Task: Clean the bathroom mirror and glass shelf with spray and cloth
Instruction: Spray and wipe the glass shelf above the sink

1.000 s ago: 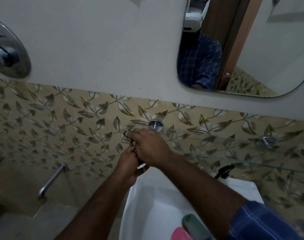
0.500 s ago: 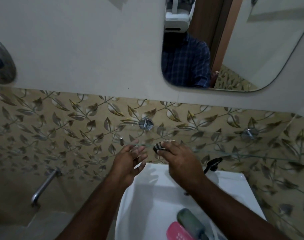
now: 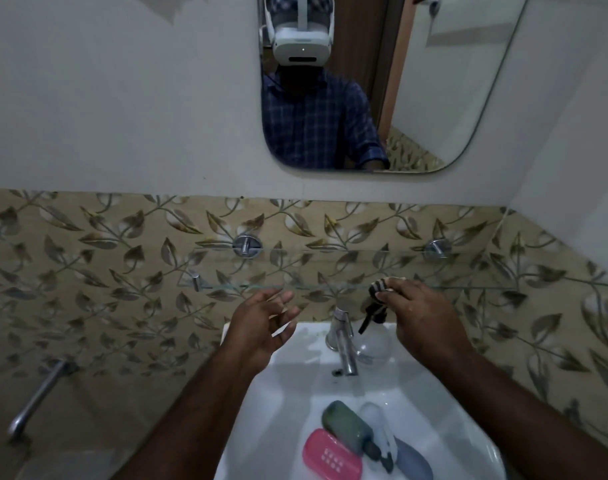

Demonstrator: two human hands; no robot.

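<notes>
Above the sink (image 3: 451,420), the right hand (image 3: 416,315) pinches a striped cloth (image 3: 381,285) at the glass shelf's (image 3: 295,271) front edge, while the left hand (image 3: 261,323) hovers beside it, fingers spread and empty.

Your right hand (image 3: 420,315) covers most of the cloth (image 3: 382,285) (only a striped wad shows); the mirror (image 3: 434,98) runs off the top edge; your arm hides part of the spray bottle (image 3: 374,336); the basin (image 3: 416,403) is cut at the bottom.
</notes>
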